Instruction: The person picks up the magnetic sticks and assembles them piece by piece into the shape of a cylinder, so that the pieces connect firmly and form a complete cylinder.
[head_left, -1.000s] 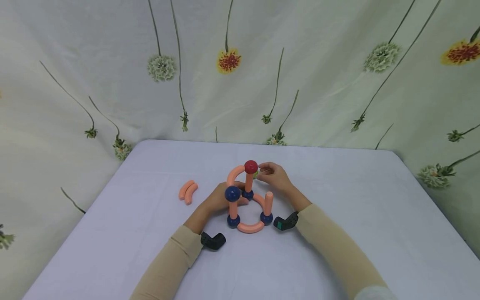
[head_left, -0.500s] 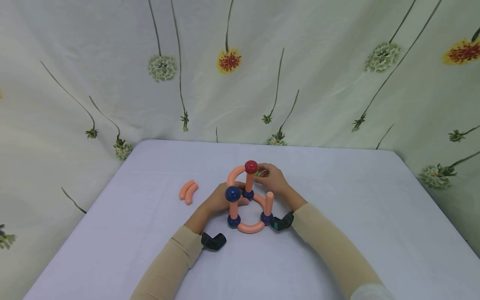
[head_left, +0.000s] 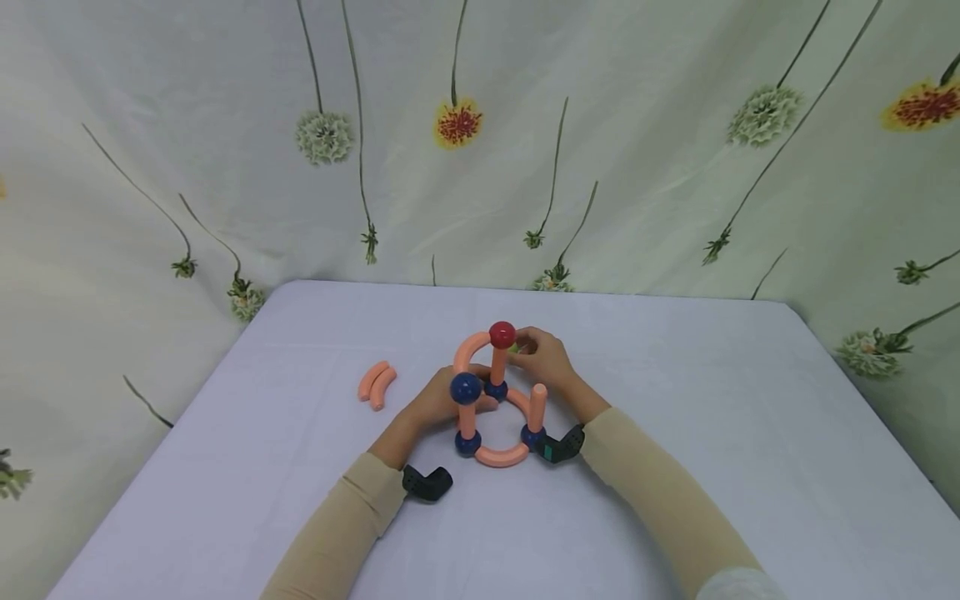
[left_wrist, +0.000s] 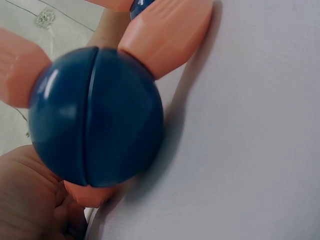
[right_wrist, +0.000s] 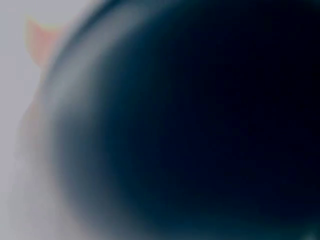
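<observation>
A frame of magnetic orange rods and balls stands on the table in the head view. Its base ring has curved rods [head_left: 501, 457] and blue balls [head_left: 467, 442]; a red ball [head_left: 502, 335] tops the back upright. My left hand [head_left: 435, 400] reaches in from the left, fingers curled round a curved rod [left_wrist: 90, 195] of the base, seen beyond the large blue ball [left_wrist: 97, 120] in the left wrist view. Behind the red ball, my right hand [head_left: 546, 358] pinches a yellow-green piece [head_left: 513, 347], mostly hidden. A dark, blurred blue ball [right_wrist: 175, 125] fills the right wrist view.
Two loose curved orange rods [head_left: 377, 385] lie left of the frame on the white-covered table [head_left: 712, 400]. A short upright rod [head_left: 537, 407] stands at the frame's right, close to the right wrist's black camera [head_left: 562, 446]. A flower-print cloth hangs behind.
My right hand has shifted slightly left with the yellow-green piece, closer to the back upright. Its fingers have drawn in more. My left hand and the frame stay put.
</observation>
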